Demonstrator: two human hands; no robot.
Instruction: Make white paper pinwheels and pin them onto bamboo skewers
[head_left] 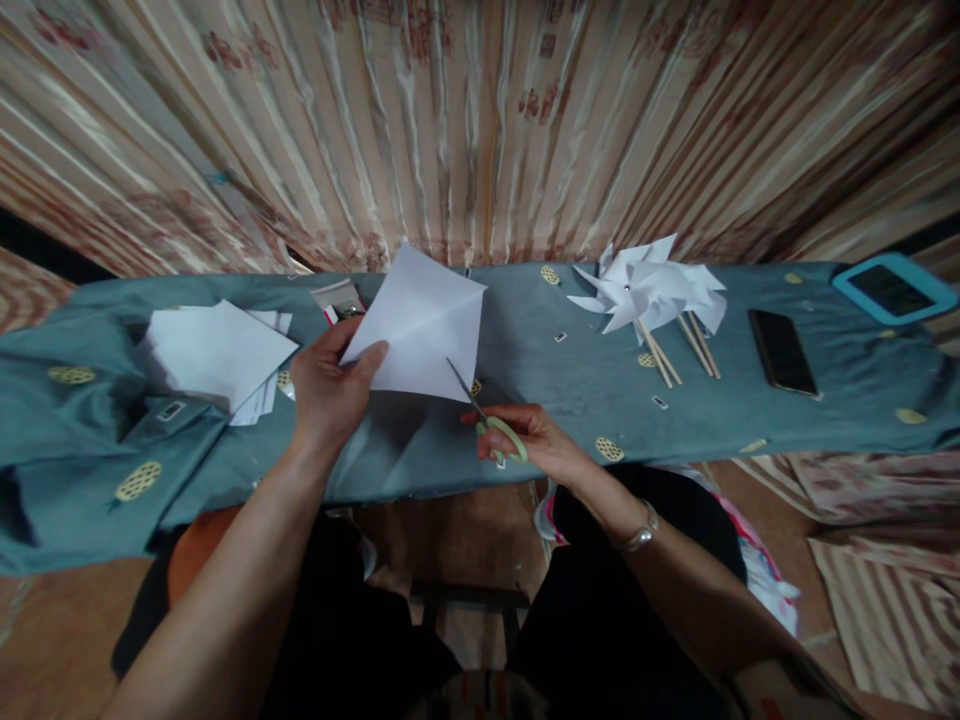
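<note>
The square paper sheet (426, 320) is held above the tabletop (540, 370); my left grip (330, 385) pinches its left corner; my right grip (541, 440) holds green-handled scissors (517, 440), blade overlapping the sheet's lower-right area; paper pinwheels (652, 290) lie right.

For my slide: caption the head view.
Left hand holds square white paper; right hand holds green-handled metal scissors at one corner.

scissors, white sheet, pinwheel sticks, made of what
Scissors: smooth, evenly green handle, likely plastic; thin dark blade, probably metal. White sheet: apparently matte paper, given its thin edges and crease. Pinwheel sticks: perhaps bare wood or bamboo, being pale tan and straight.
</note>
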